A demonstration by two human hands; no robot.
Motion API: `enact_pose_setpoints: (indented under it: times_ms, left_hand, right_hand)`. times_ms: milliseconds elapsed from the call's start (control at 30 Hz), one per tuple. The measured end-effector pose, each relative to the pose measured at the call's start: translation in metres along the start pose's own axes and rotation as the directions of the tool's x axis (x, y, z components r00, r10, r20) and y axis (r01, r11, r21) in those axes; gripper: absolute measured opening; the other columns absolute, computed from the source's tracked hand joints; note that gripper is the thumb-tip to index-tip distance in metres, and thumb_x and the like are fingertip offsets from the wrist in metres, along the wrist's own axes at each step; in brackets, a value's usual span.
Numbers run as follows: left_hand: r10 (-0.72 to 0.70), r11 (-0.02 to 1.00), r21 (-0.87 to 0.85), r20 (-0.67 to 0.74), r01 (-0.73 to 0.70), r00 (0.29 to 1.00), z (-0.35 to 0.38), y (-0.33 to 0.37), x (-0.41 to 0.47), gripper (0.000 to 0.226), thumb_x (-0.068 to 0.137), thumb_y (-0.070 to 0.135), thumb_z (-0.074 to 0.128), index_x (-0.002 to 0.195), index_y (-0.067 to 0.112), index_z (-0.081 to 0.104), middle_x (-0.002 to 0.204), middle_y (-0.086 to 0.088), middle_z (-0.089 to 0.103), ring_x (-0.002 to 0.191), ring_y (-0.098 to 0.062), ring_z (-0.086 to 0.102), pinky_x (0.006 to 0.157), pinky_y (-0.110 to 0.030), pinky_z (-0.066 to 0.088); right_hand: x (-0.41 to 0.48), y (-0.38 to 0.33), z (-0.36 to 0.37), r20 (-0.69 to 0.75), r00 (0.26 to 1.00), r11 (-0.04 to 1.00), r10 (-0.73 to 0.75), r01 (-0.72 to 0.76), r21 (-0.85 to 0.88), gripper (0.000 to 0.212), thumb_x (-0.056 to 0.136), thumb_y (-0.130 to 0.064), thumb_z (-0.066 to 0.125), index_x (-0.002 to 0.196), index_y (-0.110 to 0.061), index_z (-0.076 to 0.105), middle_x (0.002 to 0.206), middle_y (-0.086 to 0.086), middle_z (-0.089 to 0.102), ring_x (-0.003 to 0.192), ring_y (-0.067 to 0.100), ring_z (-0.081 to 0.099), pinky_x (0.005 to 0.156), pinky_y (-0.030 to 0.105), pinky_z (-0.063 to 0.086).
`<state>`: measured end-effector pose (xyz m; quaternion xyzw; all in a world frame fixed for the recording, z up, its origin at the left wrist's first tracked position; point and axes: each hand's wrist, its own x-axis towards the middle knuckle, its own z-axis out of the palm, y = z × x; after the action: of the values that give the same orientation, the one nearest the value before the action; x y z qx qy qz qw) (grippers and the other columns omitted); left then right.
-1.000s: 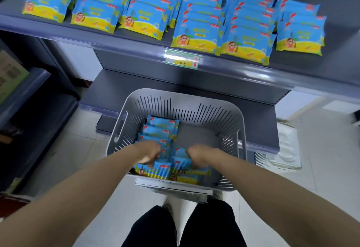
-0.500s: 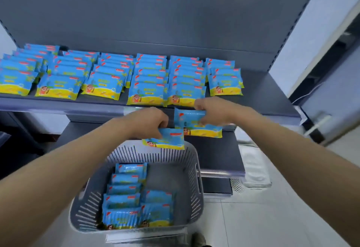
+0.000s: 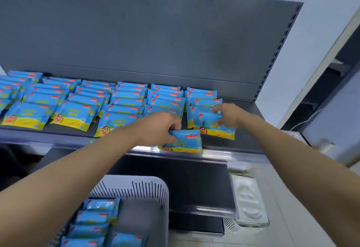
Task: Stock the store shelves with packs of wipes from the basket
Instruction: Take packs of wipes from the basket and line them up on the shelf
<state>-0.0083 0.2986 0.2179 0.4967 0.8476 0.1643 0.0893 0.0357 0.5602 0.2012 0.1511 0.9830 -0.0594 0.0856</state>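
Blue and yellow packs of wipes (image 3: 124, 100) lie in overlapping rows on the grey shelf (image 3: 243, 145). My left hand (image 3: 157, 128) grips one pack (image 3: 183, 141) over the shelf's front edge. My right hand (image 3: 229, 114) holds another pack (image 3: 212, 124) down at the front of the rightmost row. Below, the grey slotted basket (image 3: 148, 186) holds several more packs (image 3: 93, 219).
The shelf's dark back panel (image 3: 155, 42) rises behind the rows. A lower shelf (image 3: 194, 184) juts out under the top one, next to the basket. A white moulded tray (image 3: 249, 200) lies on the floor at the right. A wall and doorway stand at the far right.
Both hands have lifted a pack each out of the basket and carried them up and forward to the shelf. My view has tilted up, so the basket now sits low.
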Motion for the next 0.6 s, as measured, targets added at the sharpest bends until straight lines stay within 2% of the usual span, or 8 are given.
enact_pose_setpoints:
  times_ms: [67,133,167,300,433,533,600]
  left_hand:
    - [-0.010,1.000,0.012,-0.008,0.010,1.000,-0.002,0.006,0.013,0.008,0.079,0.016,0.065,0.082,0.014,0.058,0.081,0.001,0.060,0.068,-0.011,0.048,0.061,-0.023,0.039]
    - [-0.013,1.000,0.007,-0.021,0.013,1.000,-0.002,0.010,0.025,0.008,0.079,0.017,0.065,0.083,0.015,0.059,0.083,0.002,0.062,0.074,-0.014,0.052,0.066,-0.026,0.042]
    - [-0.017,1.000,0.007,-0.030,0.017,0.999,-0.002,0.011,0.031,0.008,0.079,0.017,0.065,0.084,0.016,0.060,0.084,0.003,0.062,0.076,-0.015,0.054,0.069,-0.029,0.044]
    - [-0.060,0.998,-0.009,-0.050,0.059,0.997,-0.002,0.015,0.051,0.009,0.079,0.019,0.066,0.087,0.016,0.061,0.086,0.004,0.063,0.079,-0.015,0.056,0.072,-0.031,0.047]
    - [-0.084,0.995,-0.056,-0.049,0.082,0.995,0.000,0.024,0.069,0.012,0.081,0.019,0.066,0.092,0.016,0.064,0.091,0.004,0.065,0.082,-0.013,0.058,0.074,-0.029,0.048]
    - [-0.083,0.995,-0.051,-0.021,0.082,0.996,0.005,0.026,0.083,0.014,0.082,0.018,0.066,0.096,0.016,0.065,0.093,0.005,0.065,0.084,-0.013,0.058,0.074,-0.027,0.047]
    - [-0.082,0.996,-0.043,-0.008,0.082,0.997,0.010,0.025,0.097,0.015,0.082,0.018,0.066,0.097,0.015,0.065,0.094,0.003,0.065,0.084,-0.015,0.058,0.075,-0.030,0.048]
  right_hand:
    - [0.018,0.004,0.007,0.005,0.999,0.999,-0.043,0.043,0.004,0.047,0.083,-0.027,0.068,0.126,-0.017,0.051,0.122,0.006,0.055,0.114,0.028,0.051,0.091,0.035,0.043]
    - [0.034,0.009,0.012,0.007,0.997,0.997,-0.078,0.078,-0.023,0.040,0.081,-0.030,0.069,0.115,-0.017,0.053,0.106,0.003,0.055,0.108,0.029,0.053,0.085,0.037,0.043]
    - [0.041,0.011,0.014,0.008,0.996,0.995,-0.087,0.087,-0.039,0.040,0.081,-0.032,0.069,0.114,-0.017,0.053,0.104,0.002,0.055,0.107,0.029,0.053,0.085,0.037,0.042]
    - [0.071,0.016,0.015,-0.038,0.992,0.987,-0.123,0.119,-0.104,0.043,0.081,-0.038,0.066,0.116,-0.018,0.052,0.120,0.006,0.055,0.112,0.029,0.048,0.090,0.038,0.041]
    - [0.094,0.019,0.011,-0.099,0.985,0.990,-0.139,0.135,-0.042,0.059,0.075,-0.039,0.072,0.122,-0.015,0.045,0.139,0.009,0.040,0.127,0.030,0.037,0.100,0.041,0.037]
    - [0.101,0.025,0.007,-0.111,0.985,0.991,-0.136,0.133,-0.028,0.069,0.069,-0.045,0.076,0.121,-0.015,0.043,0.131,0.007,0.042,0.119,0.029,0.042,0.095,0.040,0.037]
    - [0.102,0.031,0.007,-0.107,0.984,0.990,-0.141,0.141,-0.005,0.066,0.069,-0.044,0.077,0.119,-0.015,0.045,0.128,0.006,0.045,0.117,0.029,0.043,0.093,0.040,0.037]
